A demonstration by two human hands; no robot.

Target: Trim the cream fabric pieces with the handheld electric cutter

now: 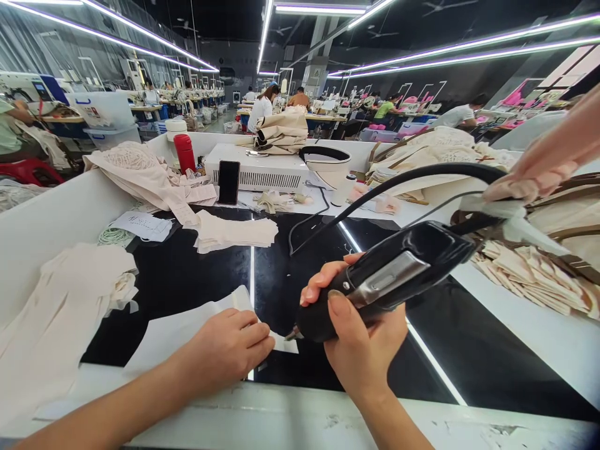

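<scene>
My right hand (363, 350) is wrapped round a black corded handheld tool (389, 275) with a silver side plate. Its thin metal tip (293, 334) points left and down, at the right end of a pale fabric piece (164, 337). My left hand (229, 344) presses on that fabric with curled fingers held together, the fingertips partly hidden, a little left of the tip. Beneath lies a glossy black work surface (197, 281). A thick black cable (398, 181) arches from the tool's rear area toward the right.
At upper right, another person's hand (529, 178) is near the cable and some pale cloth. Cream fabric piles (70, 300) lie left, stacked pieces (234, 231) ahead, and more (534, 275) right. A phone (229, 182), red bottle (184, 154) and white box (257, 167) stand behind.
</scene>
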